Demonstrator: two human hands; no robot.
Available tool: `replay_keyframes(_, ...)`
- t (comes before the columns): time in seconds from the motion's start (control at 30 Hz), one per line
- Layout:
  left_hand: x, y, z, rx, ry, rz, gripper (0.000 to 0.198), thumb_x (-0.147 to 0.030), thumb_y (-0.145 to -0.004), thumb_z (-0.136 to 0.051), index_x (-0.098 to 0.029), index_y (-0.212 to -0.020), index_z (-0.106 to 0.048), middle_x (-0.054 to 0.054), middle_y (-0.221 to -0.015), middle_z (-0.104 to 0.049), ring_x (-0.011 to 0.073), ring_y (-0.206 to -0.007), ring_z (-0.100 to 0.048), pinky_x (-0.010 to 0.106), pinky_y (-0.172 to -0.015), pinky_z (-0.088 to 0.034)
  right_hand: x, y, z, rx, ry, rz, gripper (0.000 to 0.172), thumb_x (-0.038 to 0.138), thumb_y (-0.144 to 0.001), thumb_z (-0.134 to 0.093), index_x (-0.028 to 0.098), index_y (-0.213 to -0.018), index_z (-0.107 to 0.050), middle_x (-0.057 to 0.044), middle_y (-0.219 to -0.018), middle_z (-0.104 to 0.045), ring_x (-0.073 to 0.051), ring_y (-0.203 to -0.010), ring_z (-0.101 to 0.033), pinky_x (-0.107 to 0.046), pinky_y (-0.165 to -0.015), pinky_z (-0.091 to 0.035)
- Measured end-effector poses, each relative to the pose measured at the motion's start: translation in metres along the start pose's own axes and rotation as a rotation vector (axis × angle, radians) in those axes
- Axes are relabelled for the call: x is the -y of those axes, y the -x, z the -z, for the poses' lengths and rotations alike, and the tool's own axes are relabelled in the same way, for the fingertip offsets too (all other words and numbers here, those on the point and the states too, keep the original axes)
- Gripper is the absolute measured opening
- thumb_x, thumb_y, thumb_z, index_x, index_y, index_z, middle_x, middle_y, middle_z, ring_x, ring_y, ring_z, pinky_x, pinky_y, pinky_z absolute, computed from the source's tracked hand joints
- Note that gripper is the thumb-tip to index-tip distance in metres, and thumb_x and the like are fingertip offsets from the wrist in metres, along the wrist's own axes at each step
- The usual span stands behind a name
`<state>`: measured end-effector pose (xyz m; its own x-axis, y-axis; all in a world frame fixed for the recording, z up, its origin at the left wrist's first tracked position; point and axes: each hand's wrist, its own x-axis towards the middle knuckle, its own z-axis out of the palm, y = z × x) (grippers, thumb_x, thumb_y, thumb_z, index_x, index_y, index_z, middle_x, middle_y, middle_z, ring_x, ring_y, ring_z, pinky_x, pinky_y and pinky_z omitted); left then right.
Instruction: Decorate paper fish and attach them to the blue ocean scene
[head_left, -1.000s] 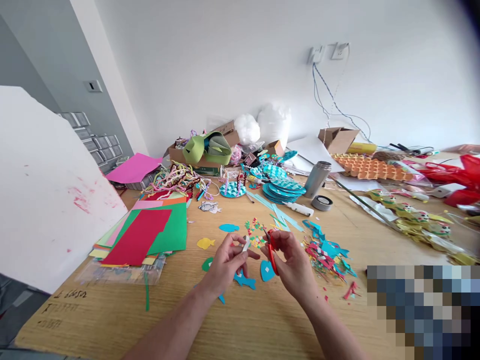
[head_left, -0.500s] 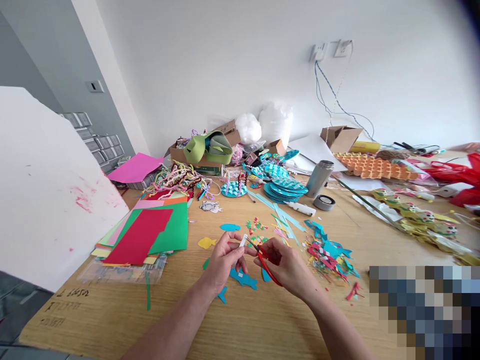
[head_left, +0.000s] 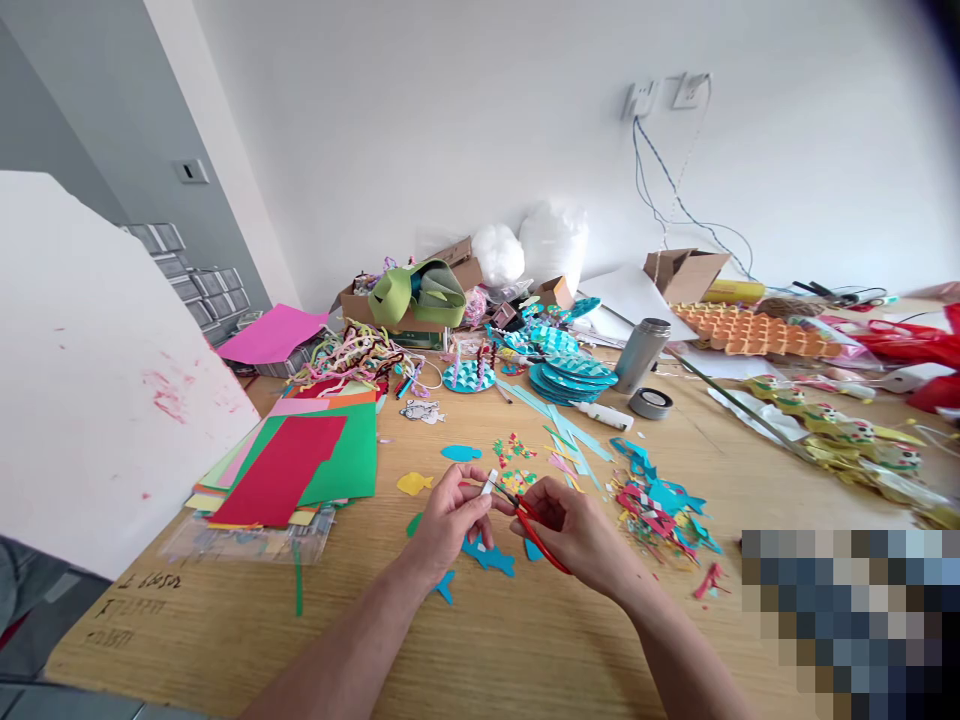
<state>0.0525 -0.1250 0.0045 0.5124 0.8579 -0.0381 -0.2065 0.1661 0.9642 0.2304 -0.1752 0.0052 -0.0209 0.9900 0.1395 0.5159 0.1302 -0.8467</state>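
Note:
My left hand (head_left: 450,515) pinches a small white paper strip (head_left: 490,483) between thumb and fingers. My right hand (head_left: 581,535) grips red-handled scissors (head_left: 536,525), whose blades point left and meet the strip. Both hands hover just above the wooden table (head_left: 525,640). Blue paper fish (head_left: 487,555) lie on the table under my hands. A yellow fish (head_left: 414,484) and another blue fish (head_left: 460,453) lie a little beyond my left hand.
A stack of coloured paper sheets (head_left: 300,460) lies at the left, a heap of paper scraps (head_left: 656,500) at the right. Farther back stand blue paper plates (head_left: 574,375), a metal flask (head_left: 641,355), a tape roll (head_left: 649,403) and cardboard boxes (head_left: 420,300). A large white board (head_left: 90,380) leans at the left.
The scissors have swung from upright to pointing left, and their blades have reached the white strip. Both hands have sunk slightly toward the table.

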Motion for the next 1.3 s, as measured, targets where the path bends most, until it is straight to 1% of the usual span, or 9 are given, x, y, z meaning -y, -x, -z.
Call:
replay_keyframes(0.27, 0.001, 0.001, 0.0, 0.018, -0.017, -0.006, 0.032, -0.037, -0.077, -0.06, -0.019, -0.094, -0.04, 0.004, -0.081, -0.072, 0.0082, -0.041, -0.053, 0.021, -0.045, -0.027, -0.004, -0.001, 0.003, 0.018, 0.036, -0.035, 0.031, 0.046, -0.077, -0.066, 0.018, -0.074, -0.055, 0.004, -0.06, -0.049, -0.009, -0.053, -0.041, -0.021, -0.046, -0.033)
replay_keyframes(0.5, 0.001, 0.001, 0.0, 0.024, -0.044, -0.03, 0.03, -0.038, -0.078, -0.058, -0.02, -0.094, -0.04, 0.004, -0.082, -0.072, 0.0076, -0.04, -0.053, 0.021, -0.044, -0.027, -0.005, -0.001, 0.001, 0.024, 0.009, -0.032, 0.032, 0.046, -0.077, -0.067, 0.018, -0.075, -0.052, 0.004, -0.061, -0.048, -0.009, -0.053, -0.041, -0.022, -0.047, -0.033)
replay_keyframes(0.67, 0.0, 0.001, 0.001, 0.016, -0.068, -0.022, 0.026, -0.035, -0.079, -0.056, -0.02, -0.093, -0.04, 0.003, -0.083, -0.072, 0.0073, -0.041, -0.053, 0.021, -0.044, -0.028, -0.003, 0.0, 0.0, 0.03, 0.004, -0.017, 0.033, 0.047, -0.077, -0.067, 0.019, -0.075, -0.05, 0.004, -0.063, -0.048, -0.009, -0.054, -0.042, -0.022, -0.047, -0.033)
replay_keyframes(0.9, -0.001, -0.001, 0.002, -0.005, -0.042, -0.006, 0.021, -0.03, -0.079, -0.055, -0.02, -0.09, -0.04, 0.005, -0.083, -0.073, 0.0075, -0.041, -0.054, 0.021, -0.044, -0.026, 0.005, -0.001, 0.003, -0.068, 0.114, -0.008, 0.028, 0.045, -0.079, -0.064, 0.019, -0.081, -0.053, 0.001, -0.064, -0.055, -0.011, -0.054, -0.045, -0.023, -0.048, -0.035)
replay_keyframes(1.13, -0.002, -0.001, 0.002, -0.019, -0.022, 0.002, 0.022, -0.03, -0.077, -0.055, -0.019, -0.09, -0.04, 0.007, -0.084, -0.074, 0.0074, -0.04, -0.053, 0.021, -0.044, -0.028, 0.0, -0.001, 0.003, -0.012, 0.122, 0.0, 0.033, 0.049, -0.078, -0.064, 0.019, -0.076, -0.049, 0.002, -0.063, -0.054, -0.01, -0.054, -0.043, -0.023, -0.048, -0.034)
replay_keyframes(1.3, -0.002, -0.002, 0.002, -0.023, -0.014, 0.004, 0.023, -0.029, -0.077, -0.056, -0.019, -0.09, -0.04, 0.007, -0.084, -0.074, 0.0073, -0.04, -0.053, 0.021, -0.044, -0.029, -0.002, -0.002, 0.004, -0.008, 0.099, -0.034, 0.034, 0.05, -0.078, -0.064, 0.019, -0.077, -0.049, 0.003, -0.062, -0.05, -0.01, -0.053, -0.04, -0.023, -0.047, -0.032)
